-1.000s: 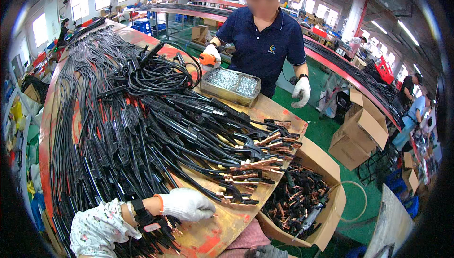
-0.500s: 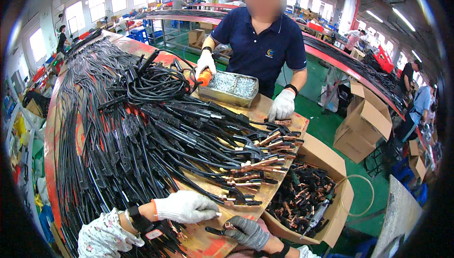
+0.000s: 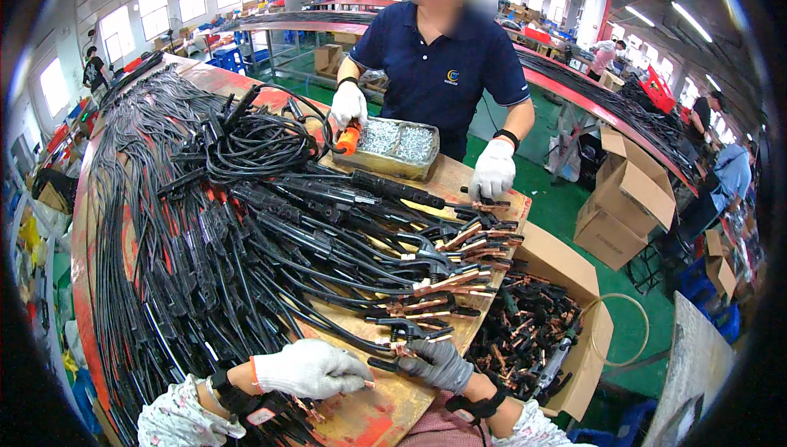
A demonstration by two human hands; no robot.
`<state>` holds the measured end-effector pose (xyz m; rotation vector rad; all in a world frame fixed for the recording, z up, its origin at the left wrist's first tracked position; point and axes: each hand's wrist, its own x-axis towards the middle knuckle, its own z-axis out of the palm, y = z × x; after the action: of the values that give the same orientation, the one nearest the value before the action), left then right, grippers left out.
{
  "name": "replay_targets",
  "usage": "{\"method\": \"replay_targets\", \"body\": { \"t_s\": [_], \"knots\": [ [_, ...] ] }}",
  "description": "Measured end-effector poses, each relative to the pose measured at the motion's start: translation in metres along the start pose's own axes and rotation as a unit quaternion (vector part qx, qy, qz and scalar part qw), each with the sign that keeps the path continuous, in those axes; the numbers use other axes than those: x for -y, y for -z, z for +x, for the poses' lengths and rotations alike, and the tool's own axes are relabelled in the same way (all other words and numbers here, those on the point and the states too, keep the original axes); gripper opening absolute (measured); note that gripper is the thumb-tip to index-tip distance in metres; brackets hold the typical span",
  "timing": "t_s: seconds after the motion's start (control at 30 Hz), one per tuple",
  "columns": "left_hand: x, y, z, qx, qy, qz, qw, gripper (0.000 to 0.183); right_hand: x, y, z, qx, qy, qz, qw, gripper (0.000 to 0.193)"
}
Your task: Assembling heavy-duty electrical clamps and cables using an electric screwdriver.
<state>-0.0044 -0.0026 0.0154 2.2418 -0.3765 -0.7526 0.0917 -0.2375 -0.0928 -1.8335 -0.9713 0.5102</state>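
Note:
My left hand (image 3: 316, 369), in a white knit glove, is closed in a pinch low over the table. A tiny coppery tip shows at its fingertips; the rest of what it pinches is hidden. Just right of it, my right hand (image 3: 443, 363) in a grey glove is closed round a black-and-copper clamp (image 3: 384, 363), its black end pointing left. That clamp lies against the near end of a row of copper-jawed clamps (image 3: 447, 285) along the table's right edge. Black cables (image 3: 176, 283) spread leftward from the row.
Across the table (image 3: 393, 414) a co-worker's gloved hand grips an orange-and-black tool (image 3: 349, 139) beside a metal tray (image 3: 385, 170) of small silvery parts; the other touches a clamp (image 3: 489, 202). A cardboard box (image 3: 592, 348) of clamps stands below the right edge, with a power driver (image 3: 554, 363) on them.
My right hand has moved up with the clamp to the near end of the row. My left hand has shifted slightly left and down, still pinched. The co-worker's hands have shifted only slightly.

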Motion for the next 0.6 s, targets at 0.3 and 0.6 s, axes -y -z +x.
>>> {"method": "replay_targets", "body": {
  "t_s": [0.3,0.6],
  "knots": [
    [0.014,-0.012,0.003,0.005,0.016,0.003,1.0,0.037,0.006,-0.013,-0.01,0.006,-0.086,0.022,0.996,0.042],
    [-0.01,0.001,0.011,0.009,0.062,0.009,0.998,0.032,0.023,-0.018,-0.037,-0.055,-0.01,-0.131,0.99,0.035]
  ]
}}
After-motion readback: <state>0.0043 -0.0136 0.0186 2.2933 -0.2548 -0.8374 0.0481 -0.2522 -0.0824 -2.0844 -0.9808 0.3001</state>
